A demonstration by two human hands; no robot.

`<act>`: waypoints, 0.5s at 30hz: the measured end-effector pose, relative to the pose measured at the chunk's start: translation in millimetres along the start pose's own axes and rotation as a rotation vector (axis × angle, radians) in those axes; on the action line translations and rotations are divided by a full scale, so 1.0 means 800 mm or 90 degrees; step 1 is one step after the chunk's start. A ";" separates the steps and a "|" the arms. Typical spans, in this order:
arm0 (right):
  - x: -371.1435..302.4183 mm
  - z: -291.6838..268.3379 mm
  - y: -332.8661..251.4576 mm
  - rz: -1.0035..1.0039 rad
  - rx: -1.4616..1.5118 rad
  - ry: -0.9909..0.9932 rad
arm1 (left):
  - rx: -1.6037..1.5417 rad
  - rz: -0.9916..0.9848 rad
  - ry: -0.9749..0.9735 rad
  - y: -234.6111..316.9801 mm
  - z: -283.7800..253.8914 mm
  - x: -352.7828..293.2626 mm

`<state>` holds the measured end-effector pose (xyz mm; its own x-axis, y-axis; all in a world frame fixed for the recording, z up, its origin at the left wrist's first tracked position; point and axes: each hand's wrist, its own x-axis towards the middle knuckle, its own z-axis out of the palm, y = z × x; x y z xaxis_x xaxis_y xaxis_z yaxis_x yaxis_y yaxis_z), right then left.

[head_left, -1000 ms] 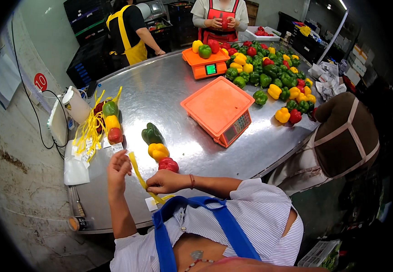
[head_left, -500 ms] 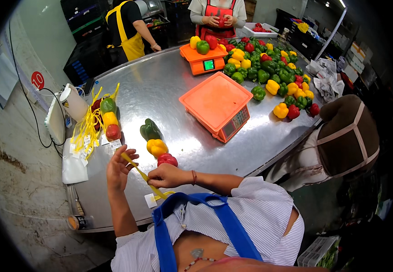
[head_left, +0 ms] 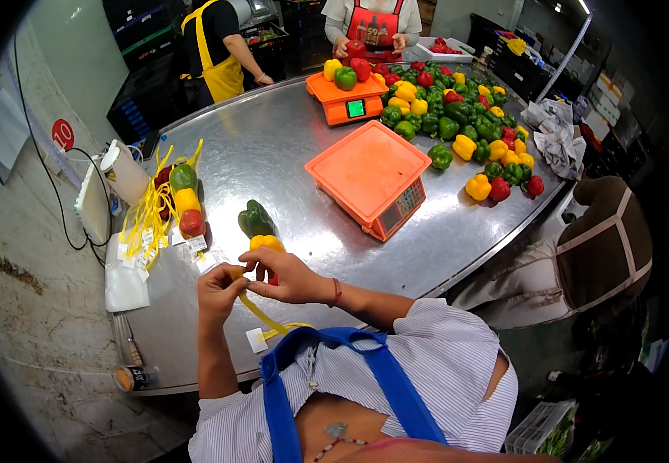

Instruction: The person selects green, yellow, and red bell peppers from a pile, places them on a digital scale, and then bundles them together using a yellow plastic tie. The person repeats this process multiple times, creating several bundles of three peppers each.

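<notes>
My left hand (head_left: 220, 292) pinches the upper end of a narrow yellow strip (head_left: 257, 310), which runs down to a white tag (head_left: 256, 339) by my apron. Beside it, the fingertips of my right hand (head_left: 292, 279) close on the same end. Just beyond my hands a green bell pepper (head_left: 256, 219) and a yellow bell pepper (head_left: 266, 243) lie in a row. A red bell pepper (head_left: 273, 278) at the near end of that row is mostly hidden by my right hand.
An orange scale (head_left: 367, 171) stands mid-table; another orange scale (head_left: 346, 96) carries peppers. Loose bell peppers (head_left: 458, 116) are heaped far right. At left lie a row of peppers (head_left: 186, 201) and tagged yellow strips (head_left: 148, 220). A co-worker (head_left: 369, 35) in a red apron stands opposite.
My left hand has shifted slightly right and closed in a pinch. My right hand has risen to meet it at the strip's end, covering the red pepper. The opposite co-worker's hands have parted.
</notes>
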<state>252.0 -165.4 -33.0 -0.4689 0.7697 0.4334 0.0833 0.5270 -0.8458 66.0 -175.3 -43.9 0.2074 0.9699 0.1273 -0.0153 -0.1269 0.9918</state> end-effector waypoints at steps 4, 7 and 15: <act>0.001 -0.004 0.001 -0.033 -0.080 -0.007 | 0.092 0.001 -0.017 0.002 0.016 0.001; -0.005 -0.009 0.003 0.066 0.031 -0.089 | 0.217 0.023 -0.042 -0.001 0.012 0.002; -0.007 0.004 0.035 0.128 0.367 -0.121 | 0.149 -0.011 -0.096 -0.012 0.013 0.000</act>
<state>254.1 -155.7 -60.0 -0.6453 0.7284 0.2304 -0.2752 0.0597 -0.9595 76.5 -176.0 -53.6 0.3490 0.9328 0.0902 0.2122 -0.1725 0.9619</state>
